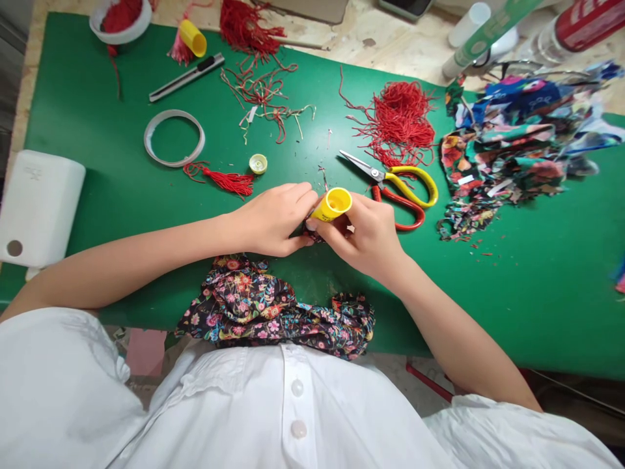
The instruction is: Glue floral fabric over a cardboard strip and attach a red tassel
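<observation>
My right hand (374, 234) is closed around a yellow glue stick (331, 206), its hollow base tilted up toward me. My left hand (280, 218) meets it from the left, fingers pinched on a small dark piece of fabric (315, 233) that is mostly hidden under the fingers and the glue stick. Below both hands a black floral cloth (273, 306) lies bunched against the table's near edge. A round pale yellow cap (258, 164) and a red tassel (227, 181) lie just beyond my left hand. Scissors (390, 185) with yellow and red handles rest open beyond my right hand.
Red thread bundles (403, 120) and loose tangled threads (266, 91) lie on the green mat (512, 293). Patterned fabric scraps (517, 143) are heaped at right. A utility knife (186, 78), a white ring (174, 138) and a white power bank (41, 205) are at left.
</observation>
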`<action>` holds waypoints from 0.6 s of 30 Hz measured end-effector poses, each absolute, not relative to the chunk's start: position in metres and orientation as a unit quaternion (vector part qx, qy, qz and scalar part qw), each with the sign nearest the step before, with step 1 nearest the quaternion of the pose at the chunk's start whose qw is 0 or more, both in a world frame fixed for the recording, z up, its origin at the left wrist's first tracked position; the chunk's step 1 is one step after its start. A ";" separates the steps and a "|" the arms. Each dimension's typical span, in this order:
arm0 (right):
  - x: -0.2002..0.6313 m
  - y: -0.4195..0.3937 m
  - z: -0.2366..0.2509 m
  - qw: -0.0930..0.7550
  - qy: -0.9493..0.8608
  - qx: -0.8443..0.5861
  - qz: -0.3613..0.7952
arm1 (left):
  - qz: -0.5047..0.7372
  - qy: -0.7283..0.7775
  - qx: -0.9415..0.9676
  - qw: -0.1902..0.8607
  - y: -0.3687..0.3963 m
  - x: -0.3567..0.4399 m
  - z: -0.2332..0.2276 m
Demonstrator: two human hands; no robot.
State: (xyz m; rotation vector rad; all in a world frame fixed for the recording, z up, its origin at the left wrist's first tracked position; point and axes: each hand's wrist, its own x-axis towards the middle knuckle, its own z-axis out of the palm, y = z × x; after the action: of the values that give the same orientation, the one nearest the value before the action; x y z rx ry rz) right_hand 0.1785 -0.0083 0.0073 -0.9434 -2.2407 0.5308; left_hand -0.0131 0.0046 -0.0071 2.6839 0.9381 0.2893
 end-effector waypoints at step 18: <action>0.180 -0.006 0.007 0.304 -0.840 -0.369 0.256 | 0.088 0.330 0.927 0.156 0.005 -0.013 -0.007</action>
State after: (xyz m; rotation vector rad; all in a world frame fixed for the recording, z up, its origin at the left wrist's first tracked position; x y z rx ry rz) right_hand 0.1795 -0.0065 0.0065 -0.9766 -2.2259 0.6789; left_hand -0.0128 0.0053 -0.0066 2.6532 0.9454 0.2531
